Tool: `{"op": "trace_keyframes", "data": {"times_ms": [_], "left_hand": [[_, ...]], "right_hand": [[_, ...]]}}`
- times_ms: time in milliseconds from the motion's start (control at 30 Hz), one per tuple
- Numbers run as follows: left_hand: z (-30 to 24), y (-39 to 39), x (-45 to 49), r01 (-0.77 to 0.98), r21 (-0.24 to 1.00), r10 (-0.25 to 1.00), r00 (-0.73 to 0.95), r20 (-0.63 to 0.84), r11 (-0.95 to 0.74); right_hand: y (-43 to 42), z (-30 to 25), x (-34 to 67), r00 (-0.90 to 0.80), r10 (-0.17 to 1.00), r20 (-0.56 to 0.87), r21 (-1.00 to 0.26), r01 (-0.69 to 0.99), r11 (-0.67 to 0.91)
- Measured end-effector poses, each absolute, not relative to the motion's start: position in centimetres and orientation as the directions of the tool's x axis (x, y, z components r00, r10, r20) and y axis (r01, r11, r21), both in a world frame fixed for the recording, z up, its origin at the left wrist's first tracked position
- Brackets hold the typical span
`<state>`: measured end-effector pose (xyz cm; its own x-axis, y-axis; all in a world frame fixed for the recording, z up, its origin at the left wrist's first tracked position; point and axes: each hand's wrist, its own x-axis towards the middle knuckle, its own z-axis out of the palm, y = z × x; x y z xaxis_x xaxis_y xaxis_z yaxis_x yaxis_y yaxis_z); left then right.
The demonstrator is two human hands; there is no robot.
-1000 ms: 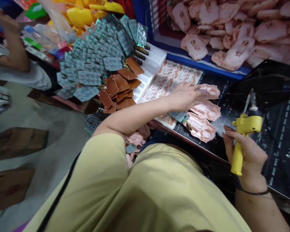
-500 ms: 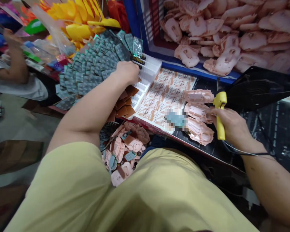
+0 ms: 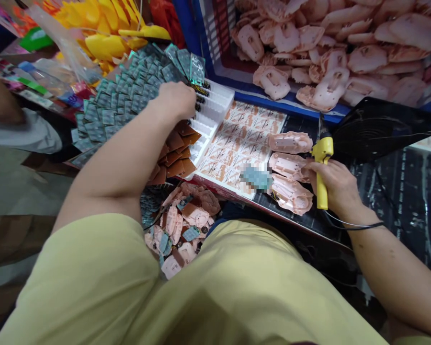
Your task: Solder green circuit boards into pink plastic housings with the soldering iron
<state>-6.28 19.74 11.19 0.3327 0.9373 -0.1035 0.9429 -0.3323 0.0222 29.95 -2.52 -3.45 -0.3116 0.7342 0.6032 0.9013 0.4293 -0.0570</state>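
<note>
My right hand (image 3: 339,184) grips a yellow soldering gun (image 3: 322,153), its dark tip pointing away from me and a thin wire trailing by the wrist. Beside it, several pink plastic shells (image 3: 290,166) lie in a column, hollow side up. A partly blurred green circuit board (image 3: 256,178) lies at the nearest shell, with small wires between them. My left hand (image 3: 179,100) is curled over the edge of a white ridged tray (image 3: 215,108), next to a fanned pile of green circuit boards (image 3: 129,91). Its fingertips are hidden, so what they hold does not show.
A blue crate (image 3: 244,91) full of pink shells stands at the back. Brown boards (image 3: 175,153) lie below my left forearm. A printed sheet (image 3: 237,143) covers the middle. A black fan-like object (image 3: 380,127) is at right. Assembled shells (image 3: 187,215) fill a low container; another person (image 3: 14,115) sits left.
My left hand has moved slightly left over the tray's edge, towards the circuit boards. The view has shifted a little. My right hand still holds the soldering gun beside the shells.
</note>
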Motion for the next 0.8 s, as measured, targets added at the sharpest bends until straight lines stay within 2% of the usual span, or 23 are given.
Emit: {"op": "trace_keyframes", "data": {"times_ms": [100,133,233,267,300,367,400,433,500,600,667,733,800], "left_hand": [[14.6,17.0,-6.7,0.983,-0.127,0.986,0.141,0.092,-0.129],[15.6,15.8,-6.6,0.980,-0.152,0.978,0.153,0.141,-0.132],[17.4,12.4,-6.0,0.934,-0.137,0.895,0.355,0.270,-0.329],[17.4,11.6,-5.6,0.904,-0.069,0.854,0.422,0.305,-0.422],[17.0,11.0,-5.1,0.854,0.062,0.819,0.471,0.328,-0.516],[15.1,10.2,-3.6,0.623,0.484,0.787,0.532,0.313,-0.614],[13.7,9.8,-2.6,0.446,0.701,0.783,0.564,0.263,-0.557],[12.1,9.4,-1.4,0.271,0.866,0.778,0.598,0.191,-0.421],[8.8,8.3,1.3,0.091,0.990,0.722,0.692,0.015,-0.107],[4.6,5.7,5.2,0.002,0.955,0.535,0.828,-0.167,0.295],[2.9,4.0,6.9,0.006,0.888,0.389,0.898,-0.207,0.459],[2.1,2.9,7.7,0.059,0.866,0.275,0.936,-0.221,0.496],[2.2,2.9,7.7,0.100,0.908,0.243,0.946,-0.213,0.408]], "right_hand": [[-2.4,-3.5,30.0,-0.303,0.706,0.640,-0.066,0.894,0.443],[-2.4,-3.5,30.0,-0.298,0.707,0.641,-0.070,0.895,0.441],[-2.5,-3.0,29.8,-0.250,0.736,0.629,-0.104,0.912,0.398],[-2.7,-2.7,29.6,-0.225,0.743,0.631,-0.123,0.916,0.382],[-2.9,-2.3,29.3,-0.199,0.738,0.645,-0.145,0.916,0.374],[-3.5,-1.3,28.5,-0.134,0.715,0.687,-0.223,0.896,0.383],[-4.0,-0.8,27.9,-0.098,0.706,0.701,-0.281,0.872,0.400],[-4.5,-0.2,27.3,-0.057,0.702,0.710,-0.351,0.836,0.422],[-5.4,0.9,26.1,0.004,0.710,0.704,-0.493,0.722,0.485],[-6.5,2.0,24.5,0.021,0.701,0.713,-0.595,0.547,0.589],[-6.9,2.3,24.0,0.014,0.693,0.721,-0.608,0.492,0.623],[-7.3,2.3,23.8,0.027,0.705,0.709,-0.634,0.464,0.619],[-7.7,2.2,23.9,0.041,0.722,0.690,-0.663,0.436,0.609]]}}
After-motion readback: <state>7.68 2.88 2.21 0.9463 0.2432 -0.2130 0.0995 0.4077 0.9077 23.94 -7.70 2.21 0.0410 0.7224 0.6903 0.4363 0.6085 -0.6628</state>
